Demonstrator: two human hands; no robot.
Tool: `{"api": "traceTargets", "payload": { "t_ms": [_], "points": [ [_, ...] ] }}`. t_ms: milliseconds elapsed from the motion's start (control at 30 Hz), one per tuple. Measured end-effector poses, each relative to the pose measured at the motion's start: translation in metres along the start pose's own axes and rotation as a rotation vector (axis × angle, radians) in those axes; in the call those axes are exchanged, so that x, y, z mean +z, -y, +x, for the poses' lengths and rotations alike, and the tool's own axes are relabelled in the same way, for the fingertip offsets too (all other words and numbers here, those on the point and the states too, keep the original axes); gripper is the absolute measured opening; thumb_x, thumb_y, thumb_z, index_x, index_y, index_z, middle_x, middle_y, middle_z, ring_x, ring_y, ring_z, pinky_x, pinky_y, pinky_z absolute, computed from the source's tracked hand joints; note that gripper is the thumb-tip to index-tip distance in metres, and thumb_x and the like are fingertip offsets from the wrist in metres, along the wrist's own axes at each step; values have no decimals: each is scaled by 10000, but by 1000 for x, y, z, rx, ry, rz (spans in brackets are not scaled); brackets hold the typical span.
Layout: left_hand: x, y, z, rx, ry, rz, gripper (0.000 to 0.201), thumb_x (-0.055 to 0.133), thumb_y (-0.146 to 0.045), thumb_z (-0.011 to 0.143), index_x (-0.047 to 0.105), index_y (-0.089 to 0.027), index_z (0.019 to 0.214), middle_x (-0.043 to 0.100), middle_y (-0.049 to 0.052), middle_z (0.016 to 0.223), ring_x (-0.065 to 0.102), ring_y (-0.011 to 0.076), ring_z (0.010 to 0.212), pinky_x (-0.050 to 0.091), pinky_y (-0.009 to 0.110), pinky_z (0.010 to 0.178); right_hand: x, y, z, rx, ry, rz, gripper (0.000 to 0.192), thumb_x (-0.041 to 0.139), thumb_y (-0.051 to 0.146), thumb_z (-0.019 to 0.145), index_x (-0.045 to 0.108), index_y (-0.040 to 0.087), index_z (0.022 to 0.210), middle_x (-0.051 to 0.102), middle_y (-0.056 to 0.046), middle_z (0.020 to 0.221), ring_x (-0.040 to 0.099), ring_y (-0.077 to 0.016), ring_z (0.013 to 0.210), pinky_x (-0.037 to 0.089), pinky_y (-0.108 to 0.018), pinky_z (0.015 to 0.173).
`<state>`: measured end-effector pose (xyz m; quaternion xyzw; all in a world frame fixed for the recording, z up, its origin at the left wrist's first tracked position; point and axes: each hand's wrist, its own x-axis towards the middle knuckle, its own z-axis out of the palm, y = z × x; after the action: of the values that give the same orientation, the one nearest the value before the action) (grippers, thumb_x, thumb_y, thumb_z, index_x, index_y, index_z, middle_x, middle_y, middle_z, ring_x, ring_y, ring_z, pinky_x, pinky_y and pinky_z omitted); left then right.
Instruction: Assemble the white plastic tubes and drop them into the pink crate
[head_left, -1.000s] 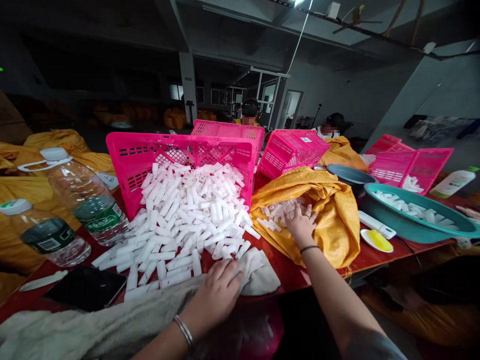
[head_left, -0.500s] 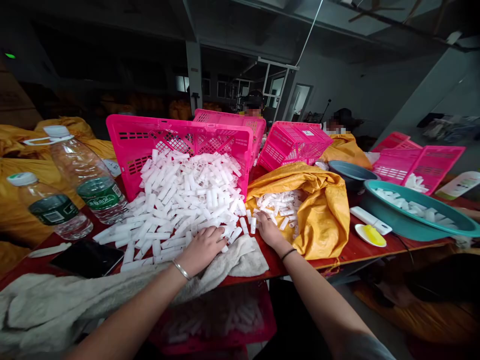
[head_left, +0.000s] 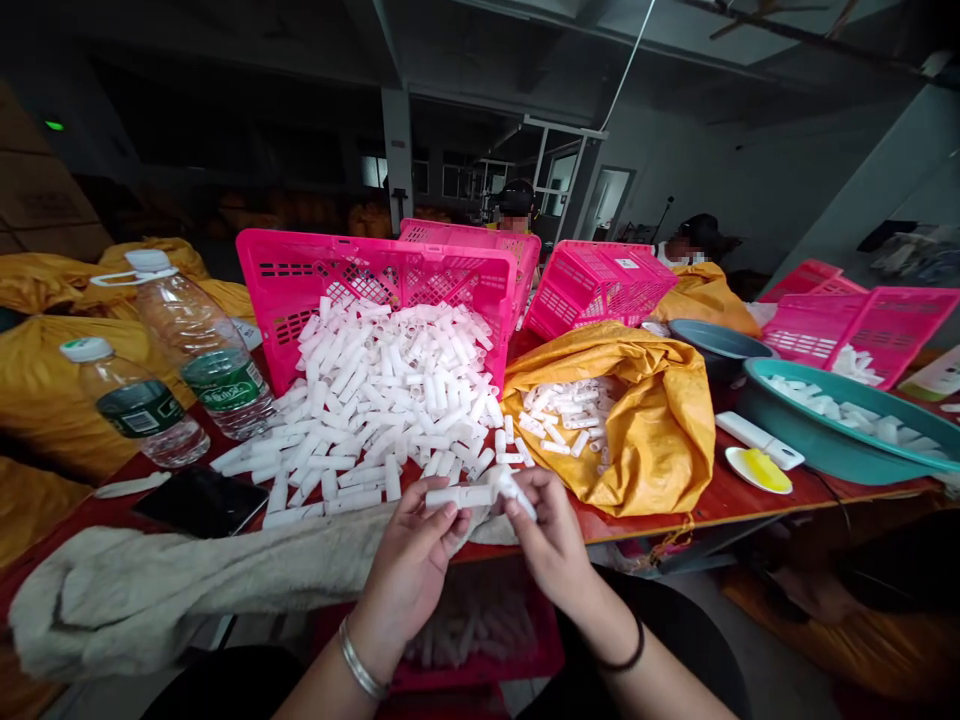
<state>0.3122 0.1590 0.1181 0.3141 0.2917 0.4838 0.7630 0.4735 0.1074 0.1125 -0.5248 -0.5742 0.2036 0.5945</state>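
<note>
Between thumb and fingers, my left hand (head_left: 416, 545) pinches a white plastic tube (head_left: 459, 497), held roughly level above the table's front edge. My right hand (head_left: 551, 535) grips another short white tube (head_left: 516, 493), tilted, its upper end close to the first tube's right end; whether they touch I cannot tell. Behind my hands a big pile of white tubes (head_left: 390, 390) spills from a tipped pink basket (head_left: 375, 262). To the right, an open yellow sack (head_left: 660, 430) holds smaller white pieces (head_left: 574, 405). A grey towel (head_left: 210, 570) lies along the edge under my left side.
Two water bottles (head_left: 225, 375) and a black phone (head_left: 199, 500) stand and lie at left. Rightward are a teal basin (head_left: 825, 455) of tubes, a white dish (head_left: 757, 472) with something yellow, and more pink baskets (head_left: 600, 290). Co-workers sit behind; another basket (head_left: 480, 670) is below.
Both hands have drawn back from the pile and the sack and come together near the table edge, each now holding a white tube. The view has shifted slightly.
</note>
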Motion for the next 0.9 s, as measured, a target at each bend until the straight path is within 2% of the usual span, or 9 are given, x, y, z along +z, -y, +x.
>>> {"api": "traceTargets", "payload": {
  "t_ms": [133, 267, 400, 500, 567, 667, 767, 833, 900],
  "points": [
    [1, -9, -11, -57, -2, -69, 396, 887, -227, 539, 643, -185, 847, 692, -8, 762, 667, 109, 682, 544, 185, 665, 8, 15, -21, -131, -101, -129, 244, 542, 215, 889, 589, 293, 1115, 589, -65, 1044, 581, -202, 987, 527, -354, 823],
    [-3, -14, -18, -53, 25, -56, 340, 870, -212, 593, 660, -171, 857, 686, -8, 776, 674, 98, 686, 540, 163, 659, 4, 19, -23, -168, -119, -36, 307, 474, 155, 916, 613, 292, 1154, 520, -72, 1065, 593, -161, 897, 561, -285, 688],
    [-7, -16, -23, -76, 50, -18, 320, 874, -213, 588, 672, -168, 831, 694, -3, 807, 670, 90, 667, 537, 160, 646, -2, 28, -27, -200, -60, -44, 365, 452, 117, 921, 576, 301, 1211, 549, -63, 1073, 605, -147, 928, 558, -260, 730],
    [-14, -19, -26, -31, 78, 87, 281, 854, -251, 621, 681, -191, 834, 692, -23, 811, 652, 76, 632, 529, 153, 605, -14, 34, -26, -201, 118, -161, 311, 506, 150, 913, 573, 280, 1187, 620, -53, 1021, 614, -156, 932, 530, -280, 786],
    [-18, -21, -29, 59, 152, 273, 223, 818, -243, 674, 684, -211, 850, 702, -22, 837, 662, 91, 691, 538, 170, 647, -20, 36, -23, -110, 273, -166, 224, 529, 209, 917, 573, 257, 1131, 657, -43, 952, 622, -148, 881, 514, -277, 768],
    [-21, -20, -31, 265, 306, 626, 180, 727, -182, 770, 684, -239, 935, 714, 16, 990, 663, 142, 923, 529, 229, 829, -16, 37, -19, 188, 390, 107, 135, 474, 349, 946, 509, 223, 981, 623, 21, 687, 527, -72, 524, 425, -185, 490],
    [-22, -18, -30, 590, 335, 858, 228, 641, -122, 820, 675, -269, 991, 667, 23, 1107, 603, 159, 1077, 485, 272, 937, -1, 35, -16, 399, 252, 440, 283, 526, 473, 893, 362, 243, 875, 591, 76, 556, 371, -40, 333, 263, -134, 329],
    [-24, -17, -29, 774, 313, 968, 269, 622, -94, 821, 669, -275, 1015, 664, 20, 1075, 604, 148, 1055, 482, 260, 926, 7, 33, -16, 437, 118, 515, 367, 610, 492, 832, 341, 242, 823, 639, 54, 590, 409, -46, 333, 285, -131, 314],
    [-28, -18, -29, 837, 291, 1048, 288, 630, -103, 816, 663, -272, 1047, 683, 21, 1032, 630, 143, 987, 492, 249, 890, 11, 30, -18, 441, 44, 492, 345, 643, 476, 810, 415, 217, 792, 645, 33, 611, 454, -50, 377, 354, -143, 348]
  ]
}}
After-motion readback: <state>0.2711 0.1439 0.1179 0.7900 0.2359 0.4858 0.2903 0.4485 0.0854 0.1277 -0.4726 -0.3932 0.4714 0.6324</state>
